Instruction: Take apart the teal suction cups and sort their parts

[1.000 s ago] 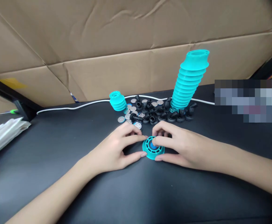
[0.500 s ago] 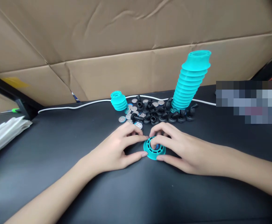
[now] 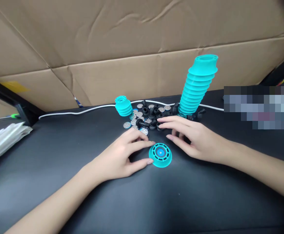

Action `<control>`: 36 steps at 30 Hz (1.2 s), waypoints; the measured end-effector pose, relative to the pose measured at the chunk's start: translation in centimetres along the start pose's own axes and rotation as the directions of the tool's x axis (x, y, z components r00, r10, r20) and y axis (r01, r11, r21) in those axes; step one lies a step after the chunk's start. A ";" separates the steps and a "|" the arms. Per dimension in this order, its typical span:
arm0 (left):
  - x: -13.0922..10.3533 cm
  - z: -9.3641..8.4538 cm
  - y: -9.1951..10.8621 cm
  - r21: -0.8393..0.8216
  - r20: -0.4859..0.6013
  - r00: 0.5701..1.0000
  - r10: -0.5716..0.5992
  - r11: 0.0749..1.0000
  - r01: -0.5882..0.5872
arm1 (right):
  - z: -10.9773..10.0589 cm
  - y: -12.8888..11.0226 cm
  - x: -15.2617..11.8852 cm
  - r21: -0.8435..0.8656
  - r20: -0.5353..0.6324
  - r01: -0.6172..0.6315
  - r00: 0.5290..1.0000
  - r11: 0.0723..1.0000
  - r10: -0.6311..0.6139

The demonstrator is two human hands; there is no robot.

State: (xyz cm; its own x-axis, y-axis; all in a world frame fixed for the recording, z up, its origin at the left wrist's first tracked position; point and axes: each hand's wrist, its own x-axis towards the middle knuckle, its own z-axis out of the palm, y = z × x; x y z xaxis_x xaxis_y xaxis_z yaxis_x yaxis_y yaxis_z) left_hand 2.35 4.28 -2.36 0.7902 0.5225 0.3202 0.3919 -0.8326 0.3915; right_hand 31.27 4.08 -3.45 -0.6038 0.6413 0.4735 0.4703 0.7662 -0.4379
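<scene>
A turquoise flared plastic ring [image 3: 165, 164] with slots around its top lies on the table. A blue disc with a small pale centre [image 3: 160, 152] sits in its middle. My left hand [image 3: 122, 154] grips the left side of this ring between thumb and index finger. My right hand [image 3: 193, 136] is beyond and to the right of it, fingers apart and stretched over a heap of black knob-like fittings [image 3: 152, 112]. Its fingertips are close to the nearest fittings; whether they touch cannot be told. Round silver discs [image 3: 144, 132] lie just past my left fingers.
A tall leaning stack of turquoise rings [image 3: 197, 87] rises behind my right hand; a shorter stack [image 3: 123, 106] stands further left. A white cable [image 3: 93, 108] runs along the cardboard wall [image 3: 132, 74]. Pale plastic packets [image 3: 5, 139] lie at the left. Something blurred out [image 3: 259, 105] is at the right.
My right hand has come away from the ring and moved up and right to the black fittings, uncovering the blue disc. My left hand stays at the ring.
</scene>
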 end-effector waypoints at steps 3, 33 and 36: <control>0.0 0.0 0.0 0.003 0.008 1.000 -0.014 1.000 0.014 | 0.2 0.5 0.0 -0.043 0.001 -0.060 0.998 0.997 0.060; 0.2 0.1 0.4 0.022 -0.016 0.998 0.065 0.998 -0.065 | 0.3 0.1 0.0 -0.071 0.115 -0.105 0.987 0.992 0.113; 0.3 0.1 0.4 0.026 -0.022 0.997 0.067 0.997 -0.067 | 0.3 -0.1 0.0 -0.033 0.049 -0.090 0.995 0.995 0.092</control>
State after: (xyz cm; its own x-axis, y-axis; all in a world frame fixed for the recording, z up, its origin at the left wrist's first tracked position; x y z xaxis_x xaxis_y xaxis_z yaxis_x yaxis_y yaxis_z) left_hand 2.73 4.09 -2.18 0.8043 0.4691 0.3647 0.3504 -0.8701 0.3466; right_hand 31.09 4.02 -3.63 -0.5892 0.7059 0.3932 0.5440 0.7063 -0.4530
